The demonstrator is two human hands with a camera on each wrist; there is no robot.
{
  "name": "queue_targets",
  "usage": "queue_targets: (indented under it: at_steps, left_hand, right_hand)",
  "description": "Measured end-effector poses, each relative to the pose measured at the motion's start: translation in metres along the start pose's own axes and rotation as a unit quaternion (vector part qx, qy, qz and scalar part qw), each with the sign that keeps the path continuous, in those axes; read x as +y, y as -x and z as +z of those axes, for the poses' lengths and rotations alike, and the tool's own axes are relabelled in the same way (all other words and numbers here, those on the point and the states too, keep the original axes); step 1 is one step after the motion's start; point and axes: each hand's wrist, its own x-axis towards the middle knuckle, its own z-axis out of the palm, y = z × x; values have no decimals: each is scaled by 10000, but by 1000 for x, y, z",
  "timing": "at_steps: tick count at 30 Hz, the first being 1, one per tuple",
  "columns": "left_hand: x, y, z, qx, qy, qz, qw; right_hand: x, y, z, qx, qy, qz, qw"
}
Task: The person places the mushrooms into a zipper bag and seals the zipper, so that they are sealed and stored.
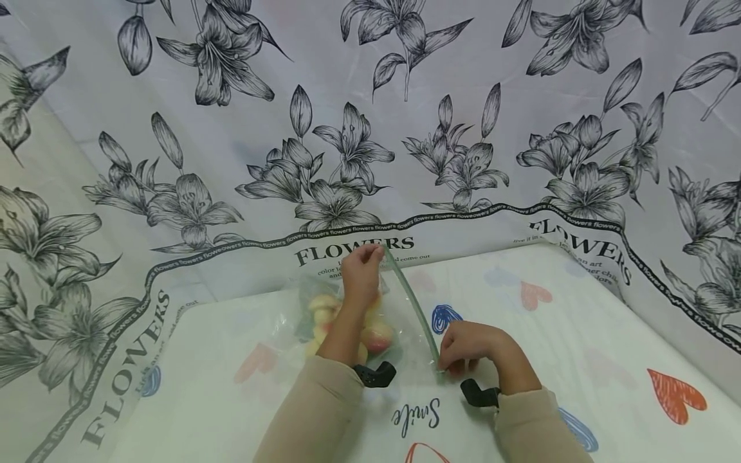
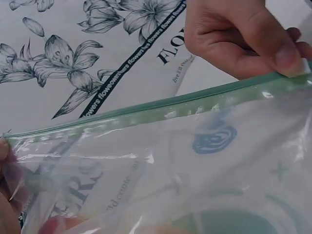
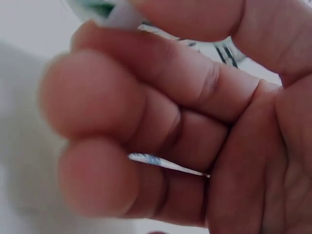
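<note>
A clear zip bag [image 1: 408, 334] lies on the table with its green zip strip [image 1: 415, 302] drawn taut between my two hands. My left hand [image 1: 360, 276] pinches the far end of that strip. At the near end my right hand [image 1: 476, 344] holds a small white slider [image 2: 306, 66] between thumb and finger. The right wrist view shows the same white piece [image 3: 124, 15] at the fingertips, the other fingers curled below it. Inside the bag sit several pale yellow and reddish fruits [image 1: 379, 337], partly hidden behind my left forearm.
A white tablecloth [image 1: 214, 379] printed with hearts and the word Smile covers the table. Behind it and along both sides hangs a white curtain [image 1: 440, 148] with black flower drawings. A black wrist strap mount [image 1: 376, 374] sits on each forearm.
</note>
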Motion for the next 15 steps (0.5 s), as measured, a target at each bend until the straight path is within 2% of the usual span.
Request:
queue_targets:
  at_steps: [4,9,15]
  left_hand:
    - [2,5,-2,-603,-447,-1,9972]
    - [-2,8,-15,-1256,-1060,85,9864]
    - [0,18,-53,-1325,-1598,437,9772]
  right_hand:
    - [14,2,-12,268,-74,183,9994]
    - [38,4,-25,511,-340,332,9976]
    - [52,10,-34,548,-436,441,9966]
